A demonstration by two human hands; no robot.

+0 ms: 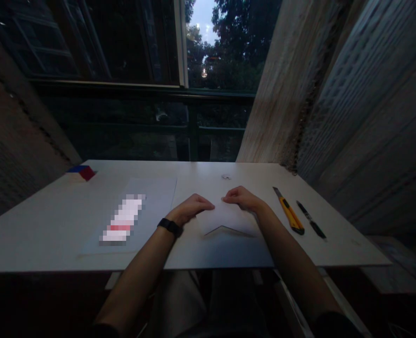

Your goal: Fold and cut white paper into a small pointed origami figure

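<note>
A folded sheet of white paper [225, 221] lies on the white table [53, 225], its near edge forming a shallow V notch. My left hand [190, 209] rests on its left top part with fingers curled and pressed down; a black watch sits on that wrist. My right hand [243, 198] presses the paper's upper right part, fingers bent and fingertips together. The two hands nearly meet above the paper's top edge.
A yellow utility knife [289, 214] and a black pen [311, 220] lie to the right of my right hand. A larger sheet [158, 197] with a blurred patch lies at left. A red and blue object [82, 172] sits at the far left corner. A window and railing stand behind.
</note>
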